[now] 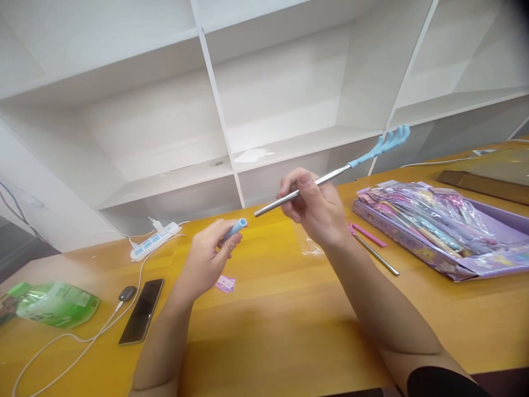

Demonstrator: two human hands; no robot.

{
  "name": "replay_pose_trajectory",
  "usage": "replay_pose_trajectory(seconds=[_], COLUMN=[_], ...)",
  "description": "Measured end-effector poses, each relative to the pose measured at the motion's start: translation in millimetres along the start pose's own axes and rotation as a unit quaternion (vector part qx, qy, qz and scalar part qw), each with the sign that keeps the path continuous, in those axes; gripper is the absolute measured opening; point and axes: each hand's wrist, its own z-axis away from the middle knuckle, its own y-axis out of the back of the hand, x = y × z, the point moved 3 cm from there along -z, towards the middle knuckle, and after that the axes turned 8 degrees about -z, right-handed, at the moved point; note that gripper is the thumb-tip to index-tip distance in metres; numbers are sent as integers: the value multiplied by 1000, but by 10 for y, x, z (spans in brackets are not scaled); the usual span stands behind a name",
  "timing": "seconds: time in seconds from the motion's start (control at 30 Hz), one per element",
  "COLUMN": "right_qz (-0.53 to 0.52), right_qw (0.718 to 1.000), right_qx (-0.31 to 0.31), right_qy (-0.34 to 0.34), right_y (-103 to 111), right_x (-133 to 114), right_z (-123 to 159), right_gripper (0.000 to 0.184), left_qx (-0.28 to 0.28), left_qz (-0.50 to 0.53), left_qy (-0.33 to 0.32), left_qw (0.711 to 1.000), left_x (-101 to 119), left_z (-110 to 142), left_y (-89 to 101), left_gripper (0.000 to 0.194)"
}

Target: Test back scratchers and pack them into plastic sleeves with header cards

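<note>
A person's 2 bare forearms reach forward over a yellow wooden table (264, 331). The left hand (206, 259) is raised above the table, its fingers (229, 242) closed around a short light-blue tubular grip (237, 226), whose open end points toward the other hand. The right hand (318, 212) is a little higher and further out, its fingers pinching a thin silver metal rod (330, 177) near its lower end. The rod slants up to the right and ends in a light-blue plastic claw-shaped head (388, 142). The rod's bare end sits just beside the grip's opening, with a small gap between them.

On the table near the left edge lie a green plastic pouch (53, 303), a black smartphone (142, 310) lying flat, and a white cable (74, 342) running to a white power strip (155, 241). A small pink wrapper (225, 283) lies under the left hand. To the right lie another silver rod with a pink end (374, 245) and a purple box of plastic-wrapped packets (433, 231). Beyond the table stand white shelves (231, 127).
</note>
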Motion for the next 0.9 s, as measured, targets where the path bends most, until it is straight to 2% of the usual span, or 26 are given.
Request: replay_pose_trajectory(seconds=[0.2,0.43,0.6,0.7,0.9], right_qz=[2,39,51,28,-38], right_qw=[999,998,997,998,998], right_qx=[-47,-38,-48,-57,-43], right_qy=[1,-15,-10,-11,5], right_y=[-67,-49,-66,-100,-196], right_x=[34,90,124,192,324], right_z=[80,78,80,80,91], right_gripper=[45,47,43,41,45], left_qx=[37,99,177,209,236], left_qz=[-62,-143,-191,-189,-164], left_qy=[-50,-109,-136,-156,-170], left_qw=[996,979,956,947,943], left_x=[49,120,121,136,149], left_z=[11,16,23,26,42], left_y=[56,102,126,136,134], left_gripper=[25,25,27,27,28])
